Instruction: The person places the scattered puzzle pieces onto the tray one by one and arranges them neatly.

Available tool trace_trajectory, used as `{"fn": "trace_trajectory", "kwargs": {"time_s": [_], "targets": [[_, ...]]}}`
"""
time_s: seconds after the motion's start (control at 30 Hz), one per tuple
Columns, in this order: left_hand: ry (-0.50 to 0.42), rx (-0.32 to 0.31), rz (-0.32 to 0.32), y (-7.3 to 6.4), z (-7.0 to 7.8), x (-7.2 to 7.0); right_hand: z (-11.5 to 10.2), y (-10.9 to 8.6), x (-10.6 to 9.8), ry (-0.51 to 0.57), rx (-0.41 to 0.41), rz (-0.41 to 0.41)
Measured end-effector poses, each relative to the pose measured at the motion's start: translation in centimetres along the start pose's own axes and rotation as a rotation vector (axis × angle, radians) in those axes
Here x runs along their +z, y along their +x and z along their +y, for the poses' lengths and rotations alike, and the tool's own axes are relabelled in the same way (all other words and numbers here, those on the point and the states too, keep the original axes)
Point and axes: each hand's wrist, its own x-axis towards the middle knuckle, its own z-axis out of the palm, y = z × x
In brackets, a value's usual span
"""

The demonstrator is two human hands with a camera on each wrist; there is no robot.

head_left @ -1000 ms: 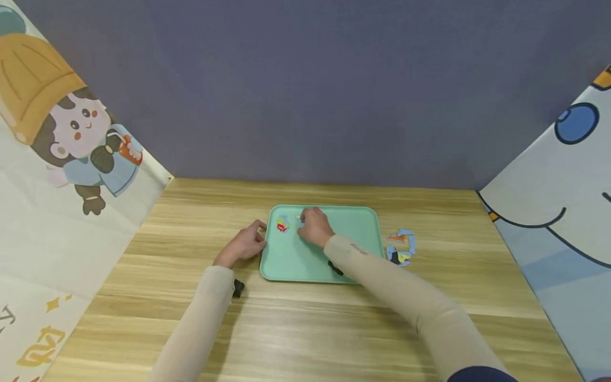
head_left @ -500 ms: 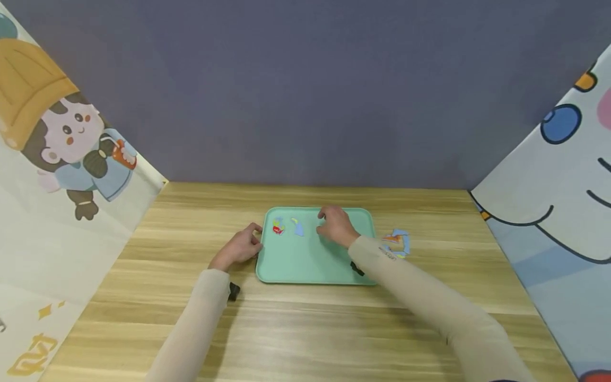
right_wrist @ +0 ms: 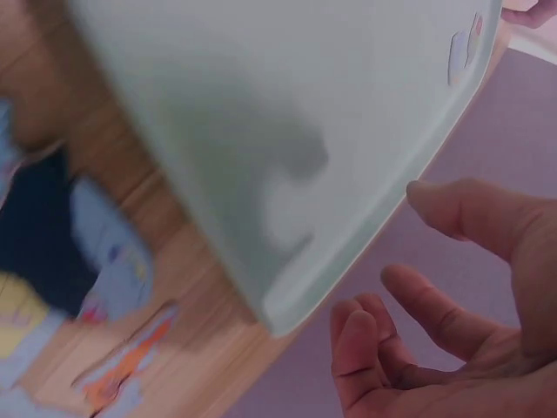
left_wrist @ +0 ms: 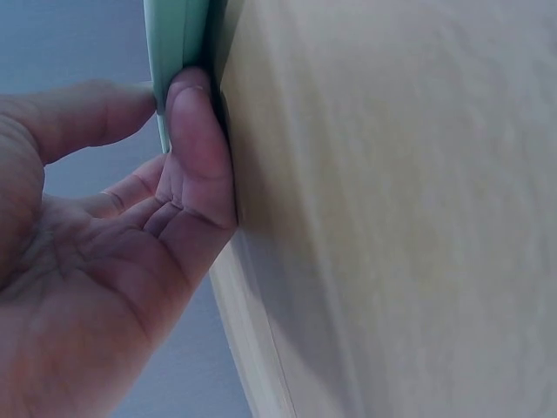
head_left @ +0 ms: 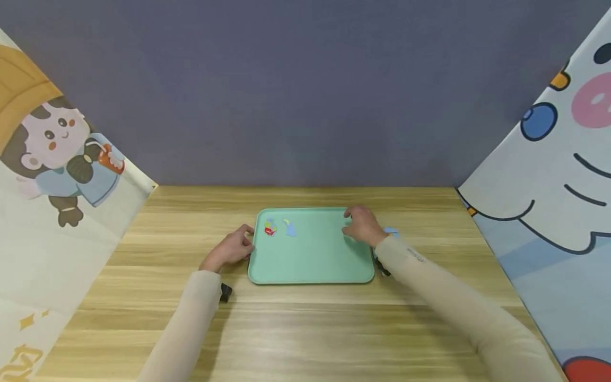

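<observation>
My left hand is at the left edge of a mint-green tray. In the left wrist view its thumb lies on the tray's rim and a fingertip is tucked beneath, pinching the edge. My right hand hovers over the tray's right end, thumb and fingers apart, with nothing between them. Near the tray's far left corner lie a small red-and-yellow flat piece and a light blue piece with a yellow tip, side by side.
Right of the tray, on the wooden table, lie more flat puzzle-like pieces, partly hidden by my right arm. The right wrist view shows a dark piece and an orange-streaked one. A grey-blue partition stands behind.
My right hand has let go of the light blue piece, leaving it in the tray, and moved right across the tray. My left hand stays at the tray's edge. The head view has shifted slightly.
</observation>
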Motion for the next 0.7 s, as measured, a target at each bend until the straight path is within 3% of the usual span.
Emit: {"fn": "trace_trajectory", "kwargs": {"time_s": [0.3,0.7], "targets": [[-0.017,-0.014,-0.001,0.0,0.1,0.0,2.8,-0.8,-1.8,-0.095,-0.001,-0.015],[-0.036,0.003,-0.008,-0.2,0.1,-0.1,6.7,-2.7,-3.5,-0.118,0.048,-0.078]]}}
